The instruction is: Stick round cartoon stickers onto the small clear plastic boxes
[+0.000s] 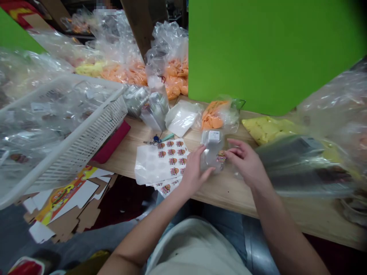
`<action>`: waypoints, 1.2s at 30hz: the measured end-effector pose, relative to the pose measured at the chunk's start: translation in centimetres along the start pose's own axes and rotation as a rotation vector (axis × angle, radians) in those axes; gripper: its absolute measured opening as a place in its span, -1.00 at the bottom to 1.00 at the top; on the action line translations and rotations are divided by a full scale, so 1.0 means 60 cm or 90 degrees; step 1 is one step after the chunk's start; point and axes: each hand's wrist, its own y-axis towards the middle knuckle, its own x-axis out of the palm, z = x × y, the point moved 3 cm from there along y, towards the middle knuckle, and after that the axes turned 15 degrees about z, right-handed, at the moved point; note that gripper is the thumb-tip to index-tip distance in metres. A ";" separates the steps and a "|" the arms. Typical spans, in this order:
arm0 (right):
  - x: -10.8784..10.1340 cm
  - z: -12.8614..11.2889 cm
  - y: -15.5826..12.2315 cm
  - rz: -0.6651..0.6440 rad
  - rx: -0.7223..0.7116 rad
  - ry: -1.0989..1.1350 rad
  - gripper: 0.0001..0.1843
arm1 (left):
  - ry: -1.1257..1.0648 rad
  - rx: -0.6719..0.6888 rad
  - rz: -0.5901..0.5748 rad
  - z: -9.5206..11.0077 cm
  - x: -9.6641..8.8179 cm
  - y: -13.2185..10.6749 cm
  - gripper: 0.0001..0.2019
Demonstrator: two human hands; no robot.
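Note:
A clear plastic box [211,151] with a white label [214,136] lies on the wooden table in front of me. My left hand [195,168] grips it from the left side, fingers on its edge and thumb near its lower corner. A small burger sticker [221,156] is pinched in the fingertips of my right hand [243,157], at the right part of the box. Whether it touches the plastic I cannot tell. Sheets of burger stickers [172,158] lie just left of my left hand, with several stickers still on them.
At left, a white basket [111,110] holds bagged packs. Clear boxes [156,109], a white sheet pack [182,117] and a bag of orange pieces [213,116] stand behind. Keys [156,139] lie nearby. A yellow bag [268,128] and clear plastic sleeves [298,164] are at right. A green panel [258,53] rises behind.

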 end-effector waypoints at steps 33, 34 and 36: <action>0.035 0.023 -0.016 0.076 -0.307 -0.354 -0.50 | 0.072 0.149 -0.160 -0.039 0.016 0.005 -0.69; 0.028 0.019 -0.017 0.110 -0.361 -0.392 -0.47 | 0.076 0.150 -0.162 -0.038 0.015 0.008 -0.70; 0.009 0.012 -0.013 0.190 -0.436 -0.427 -0.42 | 0.061 0.145 -0.167 -0.034 0.012 0.011 -0.69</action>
